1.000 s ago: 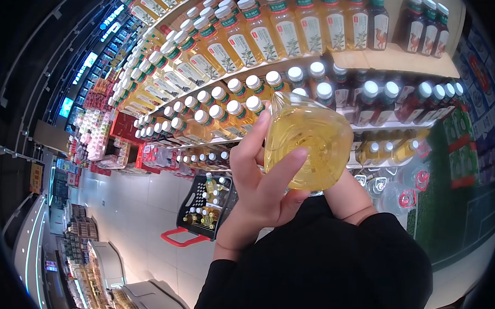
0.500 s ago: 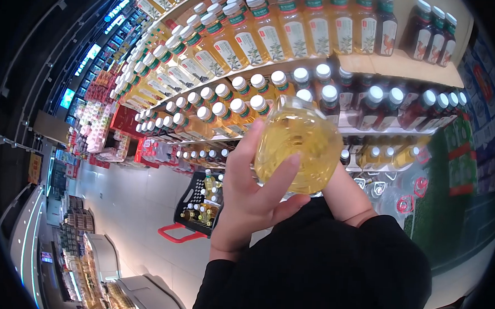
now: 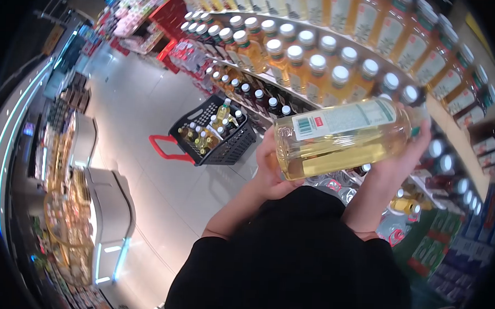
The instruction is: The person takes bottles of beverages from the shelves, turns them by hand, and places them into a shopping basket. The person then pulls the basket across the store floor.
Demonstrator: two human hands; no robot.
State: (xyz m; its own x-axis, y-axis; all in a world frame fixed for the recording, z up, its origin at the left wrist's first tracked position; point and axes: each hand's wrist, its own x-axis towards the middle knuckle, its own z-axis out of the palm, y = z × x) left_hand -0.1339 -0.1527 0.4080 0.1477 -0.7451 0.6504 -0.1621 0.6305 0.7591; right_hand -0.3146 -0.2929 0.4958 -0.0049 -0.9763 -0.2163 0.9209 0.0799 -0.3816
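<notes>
A large clear bottle of yellow juice (image 3: 342,139) lies nearly sideways in front of my chest, its white label and barcode facing up. My left hand (image 3: 271,169) is closed around the bottle's base end. At the neck end, my right hand (image 3: 405,153) grips the bottle, covering much of the cap. Just beyond it, rows of white-capped bottles (image 3: 317,74) stand on the shelf. To the left, a black shopping basket (image 3: 226,145) with a red handle (image 3: 167,151) rests on the floor, with several small bottles (image 3: 207,133) inside.
Shelves of amber and dark bottles (image 3: 391,34) curve along the far and right side. Clear jugs with red handles (image 3: 393,232) stand low at the right. A white-sided display counter (image 3: 110,209) is on the left, across the pale tiled floor (image 3: 151,205).
The bottle has turned from base toward me to lying sideways, label up. My right hand now shows at its neck. The view has swung left and down, bringing the basket nearer the middle.
</notes>
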